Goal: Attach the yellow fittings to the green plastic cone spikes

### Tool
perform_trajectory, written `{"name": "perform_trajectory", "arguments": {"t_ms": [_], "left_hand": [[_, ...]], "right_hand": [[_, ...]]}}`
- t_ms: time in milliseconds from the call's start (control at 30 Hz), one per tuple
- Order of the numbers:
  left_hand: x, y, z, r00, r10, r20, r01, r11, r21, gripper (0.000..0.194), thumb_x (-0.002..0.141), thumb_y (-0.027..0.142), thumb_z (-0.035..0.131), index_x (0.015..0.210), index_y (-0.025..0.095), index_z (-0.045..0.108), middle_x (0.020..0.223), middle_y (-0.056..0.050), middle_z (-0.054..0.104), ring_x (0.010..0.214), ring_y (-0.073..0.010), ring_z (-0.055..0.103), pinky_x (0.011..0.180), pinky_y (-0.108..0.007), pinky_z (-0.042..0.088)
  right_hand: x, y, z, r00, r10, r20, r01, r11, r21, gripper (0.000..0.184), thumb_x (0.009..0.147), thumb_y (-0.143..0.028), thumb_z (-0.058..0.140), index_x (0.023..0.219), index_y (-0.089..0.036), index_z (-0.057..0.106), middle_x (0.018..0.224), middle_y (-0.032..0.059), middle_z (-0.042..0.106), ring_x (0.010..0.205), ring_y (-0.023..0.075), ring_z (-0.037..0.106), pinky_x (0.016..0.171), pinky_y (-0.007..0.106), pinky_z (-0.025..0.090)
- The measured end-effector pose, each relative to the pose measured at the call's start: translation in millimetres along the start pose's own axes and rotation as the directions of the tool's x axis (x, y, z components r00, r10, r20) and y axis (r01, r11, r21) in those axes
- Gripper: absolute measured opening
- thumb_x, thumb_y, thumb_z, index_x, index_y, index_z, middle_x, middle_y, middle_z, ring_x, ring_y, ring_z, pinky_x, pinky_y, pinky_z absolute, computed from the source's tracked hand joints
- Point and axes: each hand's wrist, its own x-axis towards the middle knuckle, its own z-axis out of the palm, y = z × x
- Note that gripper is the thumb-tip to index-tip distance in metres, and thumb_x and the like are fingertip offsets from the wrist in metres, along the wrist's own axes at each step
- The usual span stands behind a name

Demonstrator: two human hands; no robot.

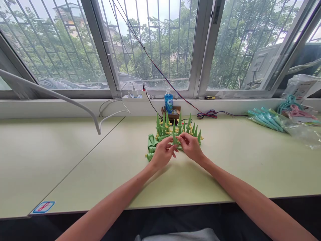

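Observation:
Both my hands meet over the middle of the table, around a green cone-shaped plastic piece (175,138) that points upward. My left hand (163,152) has its fingers closed on the left side of this piece. The fingertips of my right hand (191,146) are pinched at its upper right side; what lies between them is too small to make out. Behind my hands stand several similar green cones (180,123) with small yellow parts around them. Green ribbed tubes (151,141) lie to the left, next to my left hand.
A blue-labelled bottle (169,102) stands by a small brown box (177,112) at the back. A coiled cable (207,114) lies along the sill. Blue-green plastic hangers (265,118) lie at the far right. A white cable (82,105) hangs at the left.

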Motion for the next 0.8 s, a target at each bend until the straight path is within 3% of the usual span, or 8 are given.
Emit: {"name": "perform_trajectory", "arguments": {"t_ms": [267,467,600,700,800], "left_hand": [[-0.9,4.4,3.0,1.0,-0.015,0.001,0.015,1.0,0.017,0.04,0.084,0.037,0.062,0.119,0.021,0.057,0.112,-0.008,0.058,0.07,-0.0127,0.064,0.056,-0.028,0.061],[2.9,8.4,4.1,0.983,-0.112,-0.146,0.1,0.991,-0.092,0.046,0.086,0.054,0.052,0.117,0.02,0.05,0.104,-0.008,0.058,0.066,-0.0133,0.066,0.043,-0.024,0.056],[4.7,7.5,-1.6,0.948,-0.165,-0.272,0.14,0.984,-0.109,0.042,0.085,0.059,0.049,0.086,0.017,0.051,0.077,-0.001,0.059,0.047,-0.0096,0.059,0.034,-0.019,0.044],[3.3,6.7,-3.2,0.948,-0.178,-0.265,0.185,0.983,0.001,0.046,0.087,0.056,0.047,0.064,0.018,0.046,0.046,0.004,0.046,0.032,-0.0076,0.045,0.031,-0.018,0.033],[1.5,7.4,-0.9,0.953,-0.183,-0.243,0.207,0.975,0.08,0.043,0.09,0.049,0.046,0.06,0.018,0.045,0.038,0.006,0.039,0.028,-0.0068,0.039,0.032,-0.018,0.028]], "right_hand": [[-0.1,-5.9,-0.7,1.0,0.019,-0.014,-0.018,1.0,0.02,0.027,0.092,-0.041,0.047,0.079,-0.019,0.053,0.069,-0.0001,0.056,0.052,0.0106,0.047,0.049,0.023,0.037],[-0.5,-3.8,0.2,0.999,0.021,-0.044,-0.022,1.0,-0.008,0.027,0.093,-0.041,0.046,0.078,-0.02,0.049,0.058,-0.004,0.043,0.048,0.0101,0.038,0.046,0.023,0.03],[-0.5,-1.9,0.8,0.998,0.033,-0.046,-0.033,0.999,-0.002,0.028,0.093,-0.044,0.045,0.078,-0.02,0.048,0.057,-0.0044,0.039,0.047,0.0102,0.036,0.045,0.023,0.028],[-0.6,-2.0,1.1,0.999,0.035,-0.041,-0.035,0.999,-0.001,0.028,0.093,-0.044,0.046,0.078,-0.02,0.048,0.057,-0.0044,0.039,0.047,0.0101,0.035,0.045,0.023,0.027],[-0.5,-3.1,1.2,0.999,0.035,-0.032,-0.036,0.999,-0.008,0.027,0.093,-0.043,0.046,0.078,-0.02,0.048,0.058,-0.0039,0.041,0.048,0.01,0.035,0.045,0.023,0.028]]}}
